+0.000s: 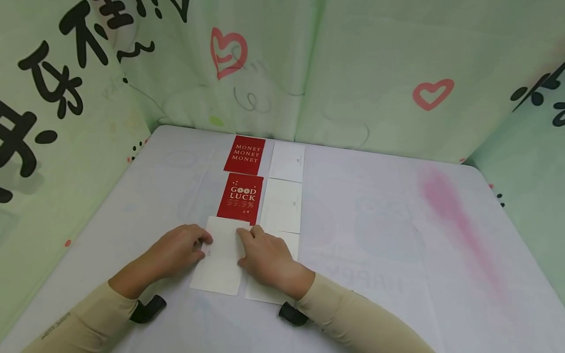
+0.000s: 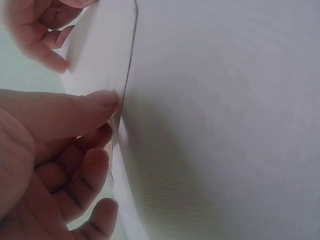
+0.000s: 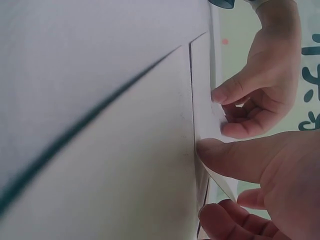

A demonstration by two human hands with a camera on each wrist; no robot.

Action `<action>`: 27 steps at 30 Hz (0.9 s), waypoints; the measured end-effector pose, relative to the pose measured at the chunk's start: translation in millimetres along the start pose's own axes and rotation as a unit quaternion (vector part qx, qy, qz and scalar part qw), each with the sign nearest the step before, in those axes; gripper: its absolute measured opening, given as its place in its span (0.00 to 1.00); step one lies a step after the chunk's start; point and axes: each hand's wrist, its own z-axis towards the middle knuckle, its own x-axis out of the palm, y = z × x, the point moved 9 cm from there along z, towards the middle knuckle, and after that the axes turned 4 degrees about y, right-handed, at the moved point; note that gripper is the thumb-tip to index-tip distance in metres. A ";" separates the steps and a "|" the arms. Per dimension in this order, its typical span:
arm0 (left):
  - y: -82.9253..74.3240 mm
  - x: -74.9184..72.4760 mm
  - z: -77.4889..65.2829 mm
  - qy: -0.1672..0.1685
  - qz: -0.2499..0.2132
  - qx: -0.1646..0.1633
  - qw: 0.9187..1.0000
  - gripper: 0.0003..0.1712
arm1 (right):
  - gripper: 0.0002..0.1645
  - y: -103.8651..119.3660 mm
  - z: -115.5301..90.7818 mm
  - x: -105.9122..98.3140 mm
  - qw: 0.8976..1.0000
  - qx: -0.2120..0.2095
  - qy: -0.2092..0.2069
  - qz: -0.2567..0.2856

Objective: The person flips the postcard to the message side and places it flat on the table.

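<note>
A plain white card (image 1: 219,274) lies nearest the person on the left, slightly tilted, its top edge over the bottom of a red GOOD LUCK card (image 1: 240,197). My left hand (image 1: 178,250) pinches its left edge, with the thumb (image 2: 97,102) on top. At the opposite edge my right hand (image 1: 270,257) pinches it, thumb on the upper face and fingertips at the edge in the right wrist view. Under my right hand, another white card (image 1: 265,292) is partly hidden. Above the GOOD LUCK card lies a red MONEY card (image 1: 244,155).
Two more white cards, a far one (image 1: 287,162) and a middle one (image 1: 281,205), lie in a column right of the red ones. The white tabletop (image 1: 362,235) has a pink smear (image 1: 454,215) at right. Green curtains (image 1: 366,59) stand behind and at both sides.
</note>
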 end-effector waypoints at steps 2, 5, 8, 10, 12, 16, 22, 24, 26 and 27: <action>0.1 0.8 -0.5 0.003 0.002 0.000 1.000 0.16 | 0.36 -0.1 -0.1 1.4 1.000 0.000 0.006 -0.002; -0.1 1.4 -1.2 0.007 0.004 0.004 1.000 0.16 | 0.35 -0.3 -0.3 3.5 1.000 -0.002 0.015 -0.007; -0.1 1.8 -2.0 0.009 0.001 0.013 1.000 0.16 | 0.35 -0.7 -0.2 4.8 1.000 -0.003 0.021 -0.010; 0.0 0.8 -3.2 0.001 0.002 0.027 1.000 0.16 | 0.35 -0.9 -0.1 5.1 1.000 -0.003 0.023 -0.011; 0.1 -0.7 -4.8 -0.010 0.006 0.042 0.999 0.16 | 0.34 -1.0 -0.1 5.2 1.000 -0.002 0.024 -0.010; -1.1 -2.8 -7.2 -0.023 0.027 0.072 0.997 0.19 | 0.33 -1.4 0.1 5.2 1.000 0.003 0.026 -0.011; -1.5 0.7 -6.0 0.001 0.032 0.091 0.995 0.21 | 0.34 2.7 -0.6 3.4 0.998 -0.006 0.017 -0.057; -1.1 1.3 -5.5 0.007 0.032 0.091 0.995 0.21 | 0.33 5.1 -0.3 3.4 0.997 -0.015 0.018 -0.080; -0.9 1.6 -5.1 0.010 0.032 0.091 0.995 0.21 | 0.31 6.1 -0.1 4.0 0.995 -0.019 0.024 -0.096; -0.7 1.4 -4.9 0.012 0.032 0.091 0.995 0.22 | 0.30 6.1 0.0 4.3 0.994 -0.019 0.028 -0.100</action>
